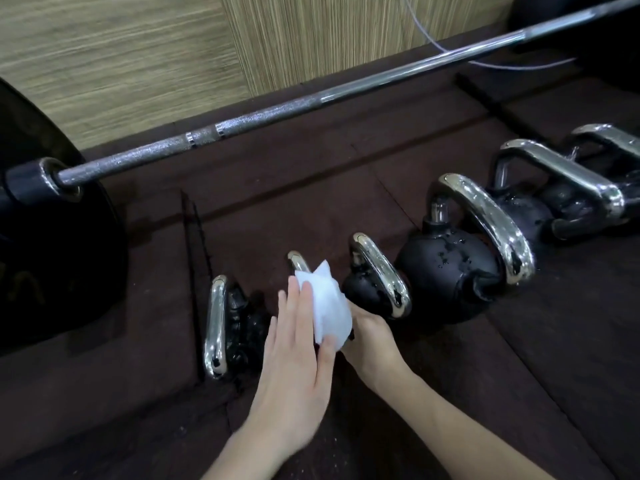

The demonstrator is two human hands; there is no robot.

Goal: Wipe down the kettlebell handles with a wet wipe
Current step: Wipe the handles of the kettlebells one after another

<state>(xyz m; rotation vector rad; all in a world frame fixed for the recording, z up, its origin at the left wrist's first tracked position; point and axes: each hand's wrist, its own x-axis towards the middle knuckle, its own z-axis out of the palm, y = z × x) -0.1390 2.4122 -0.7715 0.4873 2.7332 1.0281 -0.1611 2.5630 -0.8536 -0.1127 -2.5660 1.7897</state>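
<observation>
Nearest me, the left hand [298,344] lies over the wet wipe [329,306], its fingers [308,296] fairly straight and pressing the white sheet down with the thumb tucked at its lower edge. The right hand [372,336] reaches in beneath the wipe; I cannot tell how its fingers sit, since the sheet hides them. The wipe is draped over the second kettlebell handle [297,261] in a row of kettlebells standing on the dark floor mat [571,323], so this one looks to be the handle in hand.

The first handle [216,327] to the left shines. Farther along, the third handle [381,271], the larger fourth [491,223] and two more behind are chrome, speckled with dark flecks, and by my reckoning not yet wiped. Beyond lies a barbell [311,98].
</observation>
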